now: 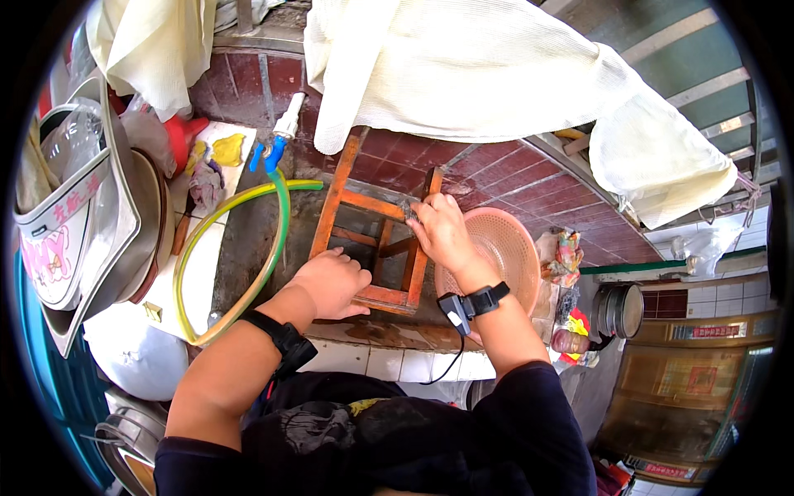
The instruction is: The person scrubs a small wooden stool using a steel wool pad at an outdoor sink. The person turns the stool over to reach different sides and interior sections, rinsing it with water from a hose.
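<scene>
A reddish-brown wooden stool point(332, 214) lies tipped over in a grey sink basin point(245, 248), its legs and rails facing up towards the tiled wall. My left hand point(338, 282) grips the near left part of its frame, the thumb towards me. Pinched in the fingers of my right hand point(443, 232) is a small dark grey scrubber, perhaps steel wool point(407, 211), pressed against the stool near a rail's joint with the right leg. Much of the scrubber is hidden by my fingers.
A blue-handled tap point(273, 155) with a yellow-green hose point(186, 279) stands at the left. The pink plastic colander point(502, 248) sits close by my right forearm. Pale cloth point(459, 68) hangs over the far wall. Stacked basins point(139, 217) and a yellow rag point(228, 150) are on the left ledge.
</scene>
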{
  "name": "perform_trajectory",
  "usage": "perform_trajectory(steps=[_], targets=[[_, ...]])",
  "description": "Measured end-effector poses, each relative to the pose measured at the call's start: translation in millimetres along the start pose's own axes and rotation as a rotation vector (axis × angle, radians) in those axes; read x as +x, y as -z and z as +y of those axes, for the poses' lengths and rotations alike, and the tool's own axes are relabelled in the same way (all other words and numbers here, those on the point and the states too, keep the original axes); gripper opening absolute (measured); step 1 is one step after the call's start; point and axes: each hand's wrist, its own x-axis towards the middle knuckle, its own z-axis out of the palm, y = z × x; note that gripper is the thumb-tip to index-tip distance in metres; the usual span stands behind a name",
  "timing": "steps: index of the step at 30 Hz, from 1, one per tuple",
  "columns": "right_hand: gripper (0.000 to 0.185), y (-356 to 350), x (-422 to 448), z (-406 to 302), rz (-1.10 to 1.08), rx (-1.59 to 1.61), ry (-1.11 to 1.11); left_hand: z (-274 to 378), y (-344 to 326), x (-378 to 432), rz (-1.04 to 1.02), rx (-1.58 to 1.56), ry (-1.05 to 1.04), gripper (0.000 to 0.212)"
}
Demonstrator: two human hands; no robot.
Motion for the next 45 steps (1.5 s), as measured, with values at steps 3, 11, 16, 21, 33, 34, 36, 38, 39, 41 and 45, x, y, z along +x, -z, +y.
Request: perform_trajectory(steps=[3, 11, 16, 21, 33, 34, 36, 38, 39, 41, 45], targets=[[0.016, -14.3, 22.7, -6.6, 0.014, 0.094, 0.038, 0.7, 3.9, -1.1, -0.037, 0.015, 0.027, 0.046], [0.023, -43.9, 54.1, -43.0, 0.017, 0.092, 0.149, 0.4, 7.9, -0.8, -0.086, 0.014, 0.057, 0.047], [0.017, -1.1, 17.9, -0.7, -0.169, -0.020, 0.148, 0.7, 7.6, -1.1, -0.099, 0.024, 0.074, 0.047], [0.014, -26.3, 32.4, -15.4, -0.004, 0.050, 0.156, 1.5, 4.5, 1.2, -0.050, 0.018, 0.041, 0.047], [0.010, -11.3, 22.7, -5.6, -0.064, 0.039, 0.192, -0.2, 9.3, -1.1, -0.117, -0.002, 0.062, 0.042], [0.010, -18.1, 27.3, -11.5, -0.031, 0.034, 0.192, 0.0, 7.3, -1.6, -0.082, -0.004, 0.052, 0.043], [0.011, -37.9, 43.2, -24.8, 0.069, 0.069, 0.221, 0.5, 2.4, -0.7, -0.013, -0.001, 0.025, 0.043], [0.011, -52.6, 59.6, -44.3, 0.072, 0.090, 0.150, 2.4, 3.4, 1.6, -0.026, -0.009, 0.026, 0.043], [0.012, -57.6, 64.9, -50.6, 0.056, 0.078, 0.104, 1.1, 4.7, 0.9, -0.032, -0.010, 0.032, 0.043], [0.014, -48.4, 66.4, -48.2, -0.018, 0.102, 0.103, -0.3, 5.8, -1.2, -0.049, 0.002, 0.049, 0.043], [0.020, -32.4, 64.7, -74.4, 0.012, 0.193, 0.119, 1.2, 7.4, -5.1, -0.078, -0.013, 0.095, 0.042]])
